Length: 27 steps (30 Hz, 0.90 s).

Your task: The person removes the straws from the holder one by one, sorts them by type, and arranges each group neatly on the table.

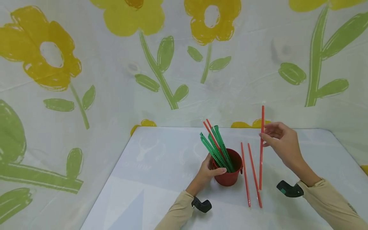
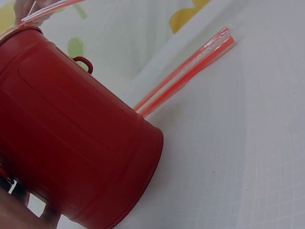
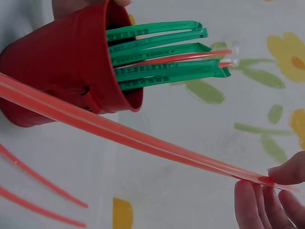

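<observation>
My left hand [image 1: 206, 173] grips a small red metal bucket [image 1: 227, 180], with the thumb at its rim. Several straws in green wrappers [image 3: 167, 71] and two red straws [image 3: 186, 56] stand in the bucket, leaning to the left in the head view. With thumb and fingertips my right hand [image 1: 283, 142] pinches a red straw [image 1: 261, 156] in a clear wrapper near its upper part. It hangs upright to the right of the bucket. Two more red straws, a nearer one [image 1: 245, 179] and a farther one [image 1: 254, 175], lie side by side between bucket and right hand.
The white table [image 1: 129, 179] has its back edge against a curtain [image 1: 241, 95] printed with yellow flowers and green leaves. Small black devices, one on the left wrist [image 1: 202, 205] and one on the right [image 1: 290, 189], stick out over the table.
</observation>
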Each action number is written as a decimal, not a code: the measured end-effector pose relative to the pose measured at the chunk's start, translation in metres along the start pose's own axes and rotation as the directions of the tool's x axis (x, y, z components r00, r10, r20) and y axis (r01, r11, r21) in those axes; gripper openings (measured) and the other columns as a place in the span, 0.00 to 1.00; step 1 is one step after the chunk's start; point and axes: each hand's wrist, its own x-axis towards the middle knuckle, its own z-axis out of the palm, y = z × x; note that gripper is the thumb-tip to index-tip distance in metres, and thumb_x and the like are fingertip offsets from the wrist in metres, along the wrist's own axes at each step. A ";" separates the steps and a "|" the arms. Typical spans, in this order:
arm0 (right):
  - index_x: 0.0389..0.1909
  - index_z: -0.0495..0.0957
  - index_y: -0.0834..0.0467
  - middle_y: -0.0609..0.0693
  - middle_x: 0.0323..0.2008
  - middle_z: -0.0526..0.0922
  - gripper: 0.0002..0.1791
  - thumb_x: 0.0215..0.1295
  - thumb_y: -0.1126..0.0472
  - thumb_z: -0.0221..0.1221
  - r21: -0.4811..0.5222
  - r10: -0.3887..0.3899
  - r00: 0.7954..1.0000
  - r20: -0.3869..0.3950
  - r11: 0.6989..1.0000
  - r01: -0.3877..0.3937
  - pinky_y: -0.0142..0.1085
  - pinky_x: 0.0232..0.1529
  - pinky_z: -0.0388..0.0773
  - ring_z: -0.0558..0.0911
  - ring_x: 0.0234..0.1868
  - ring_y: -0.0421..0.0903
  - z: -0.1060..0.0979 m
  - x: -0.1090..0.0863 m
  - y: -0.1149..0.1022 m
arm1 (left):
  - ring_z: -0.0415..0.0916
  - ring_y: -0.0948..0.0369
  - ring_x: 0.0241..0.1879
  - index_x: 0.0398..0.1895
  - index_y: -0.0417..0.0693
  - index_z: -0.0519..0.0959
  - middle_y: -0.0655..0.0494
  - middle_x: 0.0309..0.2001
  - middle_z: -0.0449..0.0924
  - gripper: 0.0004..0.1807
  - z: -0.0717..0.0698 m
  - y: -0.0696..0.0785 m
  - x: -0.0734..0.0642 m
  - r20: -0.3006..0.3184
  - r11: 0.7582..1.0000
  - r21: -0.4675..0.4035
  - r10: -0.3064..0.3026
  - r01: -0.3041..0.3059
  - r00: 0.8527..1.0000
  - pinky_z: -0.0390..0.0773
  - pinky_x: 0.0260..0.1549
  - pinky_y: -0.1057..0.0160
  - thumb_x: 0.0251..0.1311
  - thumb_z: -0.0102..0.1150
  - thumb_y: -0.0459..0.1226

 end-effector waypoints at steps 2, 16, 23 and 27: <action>0.51 0.71 0.67 0.49 0.35 0.78 0.19 0.63 0.62 0.61 -0.001 0.014 1.000 0.011 1.000 -0.014 0.29 0.27 0.80 0.81 0.30 0.34 -0.001 -0.001 0.003 | 0.65 0.57 0.61 0.70 0.52 0.55 0.49 0.63 0.66 0.36 0.000 0.000 0.000 0.006 1.000 0.000 -0.004 0.004 1.000 0.70 0.56 0.60 0.59 0.58 0.38; 0.50 0.71 0.68 0.63 0.39 0.79 0.21 0.65 0.56 0.59 -0.098 0.124 0.989 0.080 0.988 -0.116 0.31 0.26 0.80 0.81 0.27 0.37 0.003 -0.009 0.028 | 0.66 0.57 0.60 0.69 0.55 0.56 0.50 0.61 0.68 0.35 0.001 -0.002 0.000 -0.010 1.000 -0.020 0.018 -0.018 1.000 0.70 0.56 0.60 0.58 0.58 0.37; 0.50 0.71 0.68 0.63 0.38 0.78 0.21 0.65 0.56 0.58 -0.122 0.171 0.979 0.109 0.980 -0.158 0.33 0.26 0.81 0.82 0.29 0.45 0.006 -0.010 0.044 | 0.65 0.56 0.61 0.69 0.53 0.56 0.48 0.62 0.67 0.35 0.000 -0.001 0.001 -0.006 0.999 -0.031 0.013 -0.014 1.000 0.70 0.57 0.59 0.58 0.58 0.36; 0.50 0.71 0.69 0.63 0.39 0.78 0.22 0.65 0.55 0.58 -0.157 0.206 0.971 0.117 0.970 -0.187 0.32 0.26 0.81 0.82 0.29 0.46 0.008 -0.011 0.054 | 0.65 0.56 0.61 0.69 0.52 0.56 0.48 0.62 0.67 0.36 0.000 -0.001 0.001 -0.005 0.999 -0.034 0.016 -0.016 1.000 0.70 0.57 0.59 0.58 0.58 0.36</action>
